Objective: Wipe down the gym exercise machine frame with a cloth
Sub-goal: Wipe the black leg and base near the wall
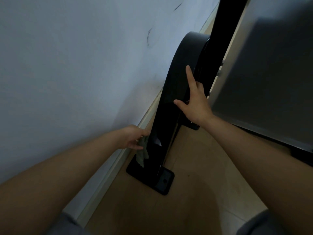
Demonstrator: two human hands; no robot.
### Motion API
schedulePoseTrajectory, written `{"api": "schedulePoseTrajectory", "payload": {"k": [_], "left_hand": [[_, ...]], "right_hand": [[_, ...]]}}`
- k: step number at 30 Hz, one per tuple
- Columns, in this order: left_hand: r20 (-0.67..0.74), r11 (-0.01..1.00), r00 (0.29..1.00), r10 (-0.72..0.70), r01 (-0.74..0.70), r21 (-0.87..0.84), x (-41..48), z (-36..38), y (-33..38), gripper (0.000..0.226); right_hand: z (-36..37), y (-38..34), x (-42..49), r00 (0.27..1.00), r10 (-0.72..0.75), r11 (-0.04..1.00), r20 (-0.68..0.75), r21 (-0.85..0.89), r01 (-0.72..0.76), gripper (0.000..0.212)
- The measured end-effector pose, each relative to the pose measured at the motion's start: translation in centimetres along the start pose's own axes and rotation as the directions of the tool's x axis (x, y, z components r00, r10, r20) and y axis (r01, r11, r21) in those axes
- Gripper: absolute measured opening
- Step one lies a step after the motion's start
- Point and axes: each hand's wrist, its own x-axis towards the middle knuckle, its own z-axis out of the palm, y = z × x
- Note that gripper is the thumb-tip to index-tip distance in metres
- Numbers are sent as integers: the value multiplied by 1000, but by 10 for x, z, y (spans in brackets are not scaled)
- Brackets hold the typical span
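A glossy black machine frame (171,106) curves down beside the wall to a flat black foot (165,181) on the floor. My left hand (133,137) grips a pale grey-green cloth (142,154) and presses it against the wall side of the frame's lower part; the cloth hangs below my fingers. My right hand (193,100) rests higher on the curved black member, index finger stretched up along it, thumb spread to the left, the other fingers wrapped over its right edge.
A pale wall (76,65) with a white skirting board (108,168) runs close along the frame's left side. A large grey panel (264,73) stands to the right. The tan floor (194,167) lies between them.
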Motion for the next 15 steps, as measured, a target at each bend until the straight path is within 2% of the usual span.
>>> {"api": "schedulePoseTrajectory", "payload": {"k": [3, 5, 8, 9, 10, 11, 12, 13, 15], "left_hand": [[-47, 994, 993, 107, -108, -30, -12, -7, 21, 14], [-28, 976, 978, 204, -206, -71, -27, -12, 41, 8], [54, 903, 910, 411, -398, -162, -49, -17, 69, 11], [78, 872, 878, 472, -452, -187, -56, -16, 76, 9], [93, 844, 848, 522, -496, -204, -60, -13, 82, 10], [101, 821, 825, 557, -527, -219, -66, -11, 87, 14], [109, 804, 806, 582, -551, -224, -70, -7, 91, 19], [126, 791, 788, 603, -571, -220, -74, -3, 96, 23], [158, 773, 758, 633, -604, -197, -80, 5, 103, 27]], "right_hand": [[-3, -1, -3, 999, 10, 1000, 38, -4, -10, 110], [-6, -4, -8, 1000, 10, 998, -12, -62, -10, 102], [-13, -11, -14, 976, -31, 995, -215, -96, 11, 58], [-16, -15, -16, 976, -1, 1000, -218, -20, -4, 44], [-20, -20, -18, 986, 73, 989, -149, 140, -52, 38], [-24, -26, -19, 987, 159, 926, 10, 345, -152, 39], [-29, -30, -20, 955, 213, 808, 205, 512, -290, 42], [-36, -33, -21, 908, 212, 697, 361, 596, -399, 44], [-49, -29, -22, 848, 119, 605, 516, 640, -474, 43]]}}
